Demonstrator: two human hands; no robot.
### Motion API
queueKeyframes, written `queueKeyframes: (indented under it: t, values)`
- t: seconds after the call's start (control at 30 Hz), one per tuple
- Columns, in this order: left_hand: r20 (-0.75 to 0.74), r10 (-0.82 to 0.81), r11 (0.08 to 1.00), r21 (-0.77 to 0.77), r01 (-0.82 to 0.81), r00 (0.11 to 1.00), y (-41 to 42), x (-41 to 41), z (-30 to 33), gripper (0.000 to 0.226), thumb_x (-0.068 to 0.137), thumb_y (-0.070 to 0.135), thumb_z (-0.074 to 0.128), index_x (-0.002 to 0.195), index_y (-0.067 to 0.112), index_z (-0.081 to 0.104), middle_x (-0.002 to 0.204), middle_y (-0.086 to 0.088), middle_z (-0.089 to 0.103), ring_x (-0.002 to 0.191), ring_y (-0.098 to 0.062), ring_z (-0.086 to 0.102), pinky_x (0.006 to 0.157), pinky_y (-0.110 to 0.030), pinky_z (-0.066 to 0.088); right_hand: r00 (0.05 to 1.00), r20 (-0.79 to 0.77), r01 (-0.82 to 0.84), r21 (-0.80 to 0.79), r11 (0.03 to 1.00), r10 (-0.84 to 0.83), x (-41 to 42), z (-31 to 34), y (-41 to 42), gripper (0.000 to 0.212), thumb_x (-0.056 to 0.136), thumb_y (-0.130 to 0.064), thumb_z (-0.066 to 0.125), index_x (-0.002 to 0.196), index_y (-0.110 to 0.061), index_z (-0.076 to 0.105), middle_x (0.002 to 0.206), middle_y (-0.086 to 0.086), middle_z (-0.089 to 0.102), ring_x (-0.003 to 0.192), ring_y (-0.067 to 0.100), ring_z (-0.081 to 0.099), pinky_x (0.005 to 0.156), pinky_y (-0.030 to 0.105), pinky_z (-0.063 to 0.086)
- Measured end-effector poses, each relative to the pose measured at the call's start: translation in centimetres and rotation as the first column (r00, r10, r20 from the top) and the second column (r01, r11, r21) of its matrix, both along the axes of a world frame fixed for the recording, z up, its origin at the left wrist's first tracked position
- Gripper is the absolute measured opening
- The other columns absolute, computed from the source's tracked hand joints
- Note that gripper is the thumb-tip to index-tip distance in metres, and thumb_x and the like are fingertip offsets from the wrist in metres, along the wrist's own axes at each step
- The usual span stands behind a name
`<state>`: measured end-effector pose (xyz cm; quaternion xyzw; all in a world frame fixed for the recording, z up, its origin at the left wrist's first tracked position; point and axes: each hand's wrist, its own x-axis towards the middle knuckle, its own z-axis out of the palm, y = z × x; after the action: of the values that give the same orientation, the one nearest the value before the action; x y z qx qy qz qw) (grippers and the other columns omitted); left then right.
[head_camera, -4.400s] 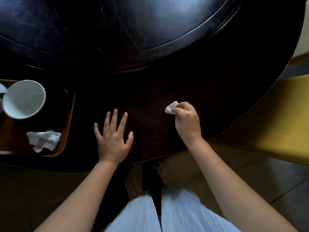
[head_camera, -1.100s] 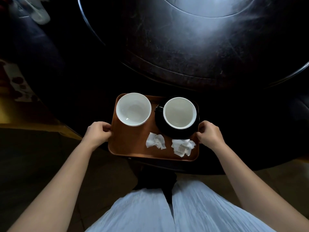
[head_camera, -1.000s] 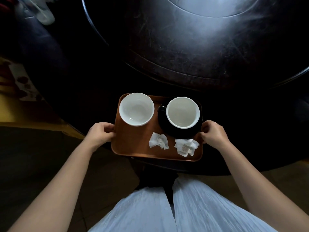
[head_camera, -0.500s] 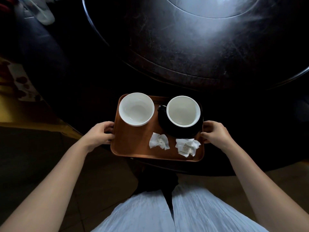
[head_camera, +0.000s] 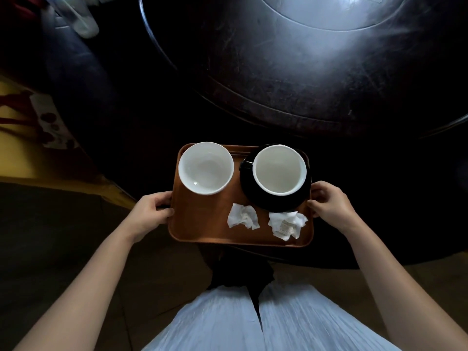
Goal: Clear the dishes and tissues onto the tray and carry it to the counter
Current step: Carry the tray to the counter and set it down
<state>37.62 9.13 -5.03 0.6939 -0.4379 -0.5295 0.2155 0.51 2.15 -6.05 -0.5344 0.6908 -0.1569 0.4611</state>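
A brown wooden tray rests at the near edge of the dark round table. On it stand a white bowl at the back left and a white cup on a black saucer at the back right. Two crumpled tissues lie at the front, one in the middle and one to its right. My left hand grips the tray's left edge and my right hand grips its right edge.
A raised round turntable fills the middle of the table behind the tray. A yellow chair seat stands at the left. A clear plastic item lies at the far left corner. My white skirt is below.
Over four seconds, the tissue my right hand pinched has landed on the tray and both hands have taken its edges. In the last second the fingers curled further around the rims.
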Motion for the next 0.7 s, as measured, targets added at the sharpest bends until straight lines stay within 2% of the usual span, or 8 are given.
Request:
queueKeyframes:
  t: [0.03,0.17,0.3,0.43,0.53,0.7]
  values:
    - [-0.008,0.013,1.0,0.0,-0.013,1.0,0.3,0.1,0.2,0.043,0.086,-0.003,0.051,0.113,0.03,0.053,0.105,0.009,0.059,0.097,-0.008,0.059,0.07,-0.02,0.054,1.0,0.003,-0.012,-0.007,1.0,0.012,0.1,0.3,-0.2,0.028,0.079,0.006,0.06,0.093,-0.019,0.059,0.081,-0.001,0.065,0.068,0.015,0.065,0.05,0.017,0.054]
    - [-0.02,0.084,0.996,0.006,-0.084,0.996,1.5,0.3,0.9,0.046,0.086,-0.003,0.051,0.129,0.014,0.047,0.108,0.005,0.058,0.101,-0.013,0.058,0.073,-0.023,0.051,0.998,0.025,-0.059,-0.035,0.998,0.06,0.8,1.8,-0.8,0.028,0.079,0.007,0.059,0.092,-0.017,0.06,0.078,0.0,0.065,0.068,0.016,0.065,0.054,0.023,0.057]
    - [-0.04,0.166,0.986,0.005,-0.166,0.985,3.0,0.7,2.3,0.049,0.086,-0.004,0.051,0.132,0.012,0.043,0.103,0.013,0.055,0.106,-0.017,0.054,0.075,-0.025,0.05,0.992,0.055,-0.112,-0.061,0.992,0.116,1.8,3.5,-1.5,0.028,0.079,0.008,0.06,0.091,-0.017,0.061,0.077,-0.001,0.065,0.067,0.013,0.064,0.05,0.016,0.054]
    - [-0.054,0.262,0.965,0.006,-0.262,0.964,5.1,1.4,4.1,0.05,0.085,-0.002,0.053,0.132,0.011,0.042,0.101,0.016,0.052,0.098,-0.01,0.054,0.071,-0.022,0.05,0.974,0.082,-0.204,-0.094,0.974,0.212,3.2,5.3,-2.5,0.035,0.079,0.009,0.061,0.082,-0.026,0.06,0.078,0.0,0.067,0.069,0.014,0.066,0.052,0.02,0.054]
    - [-0.083,0.357,0.934,0.014,-0.357,0.93,7.3,1.7,5.4,0.05,0.084,-0.001,0.054,0.132,0.012,0.043,0.104,0.013,0.054,0.097,-0.009,0.056,0.071,-0.023,0.052,0.948,0.095,-0.292,-0.116,0.949,0.303,4.7,6.4,-3.4,0.039,0.078,0.011,0.06,0.079,-0.029,0.059,0.079,0.002,0.068,0.07,0.016,0.067,0.052,0.021,0.052]
    - [-0.076,0.547,0.836,0.001,-0.549,0.833,12.2,1.5,7.0,0.049,0.083,-0.003,0.054,0.129,0.01,0.045,0.11,0.004,0.055,0.111,-0.019,0.053,0.085,-0.036,0.05,0.87,0.111,-0.464,-0.147,0.873,0.481,8.1,8.2,-4.8,0.039,0.076,0.013,0.056,0.08,-0.026,0.061,0.077,0.003,0.067,0.069,0.017,0.066,0.05,0.017,0.051]
